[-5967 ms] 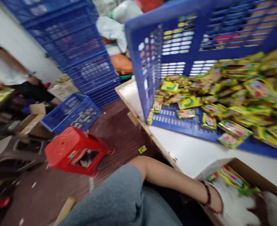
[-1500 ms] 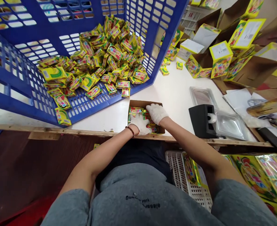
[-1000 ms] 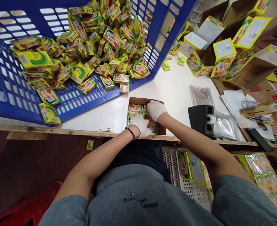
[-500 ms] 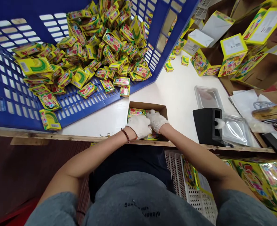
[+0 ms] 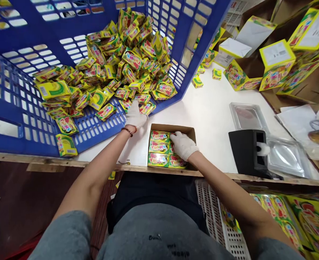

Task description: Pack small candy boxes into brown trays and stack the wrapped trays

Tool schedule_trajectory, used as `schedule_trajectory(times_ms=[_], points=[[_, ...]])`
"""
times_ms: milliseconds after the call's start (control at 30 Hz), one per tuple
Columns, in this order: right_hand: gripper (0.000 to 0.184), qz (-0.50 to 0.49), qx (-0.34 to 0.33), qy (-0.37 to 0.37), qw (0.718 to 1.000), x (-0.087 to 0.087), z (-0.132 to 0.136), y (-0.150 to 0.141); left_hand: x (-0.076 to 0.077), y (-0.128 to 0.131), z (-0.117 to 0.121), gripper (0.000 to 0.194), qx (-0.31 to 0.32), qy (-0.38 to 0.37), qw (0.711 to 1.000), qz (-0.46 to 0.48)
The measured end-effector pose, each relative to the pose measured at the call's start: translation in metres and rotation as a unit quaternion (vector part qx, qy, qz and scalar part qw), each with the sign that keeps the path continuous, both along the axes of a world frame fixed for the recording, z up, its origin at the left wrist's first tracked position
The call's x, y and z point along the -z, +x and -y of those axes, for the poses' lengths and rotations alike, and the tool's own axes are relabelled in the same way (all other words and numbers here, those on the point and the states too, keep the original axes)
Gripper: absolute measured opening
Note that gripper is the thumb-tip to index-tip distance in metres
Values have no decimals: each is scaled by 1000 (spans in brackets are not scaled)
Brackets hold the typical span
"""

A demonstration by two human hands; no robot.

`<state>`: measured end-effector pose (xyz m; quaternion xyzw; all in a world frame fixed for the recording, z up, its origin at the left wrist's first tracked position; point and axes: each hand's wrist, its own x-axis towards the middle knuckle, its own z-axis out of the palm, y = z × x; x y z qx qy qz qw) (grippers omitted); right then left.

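Note:
My left hand (image 5: 136, 116), in a white knitted glove with a beaded bracelet at the wrist, reaches to the front edge of the blue crate (image 5: 109, 130). Its fingers are stretched out and touch small yellow-green printed boxes (image 5: 141, 98) there. In front of me an open brown carton (image 5: 175, 127) holds rows of the same small boxes (image 5: 158, 147), printed faces up. My right hand (image 5: 183, 145), also gloved, lies inside the carton's right half. Its fingers are bent down among the boxes, and what is under them is hidden.
A big heap of small boxes (image 5: 132, 59) fills the crate's middle. On the white table (image 5: 210, 108) to the right stand a black tape dispenser (image 5: 247, 151) and clear plastic trays (image 5: 248, 116). Larger yellow cartons (image 5: 277, 65) are piled behind. Below the table edge stands a white basket (image 5: 209, 206).
My left hand has left the carton and moved up and left to the crate's front edge. My right hand stays in the carton, whose rows of boxes now show more.

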<state>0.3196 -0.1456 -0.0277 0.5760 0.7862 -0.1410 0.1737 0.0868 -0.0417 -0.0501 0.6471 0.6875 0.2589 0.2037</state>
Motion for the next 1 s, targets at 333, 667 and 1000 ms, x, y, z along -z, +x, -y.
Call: schedule_trajectory(times_ms=[333, 667, 1000], points=[[49, -431, 126, -2, 894, -46, 6, 8, -49, -21, 130, 55, 346, 127, 930, -18], [26, -313, 219, -160, 910, 10, 49, 13, -13, -55, 35, 40, 16, 46, 993, -107], [7, -285, 79, -102, 950, 27, 30, 9, 0, -66, -33, 78, 30, -30, 986, -163]])
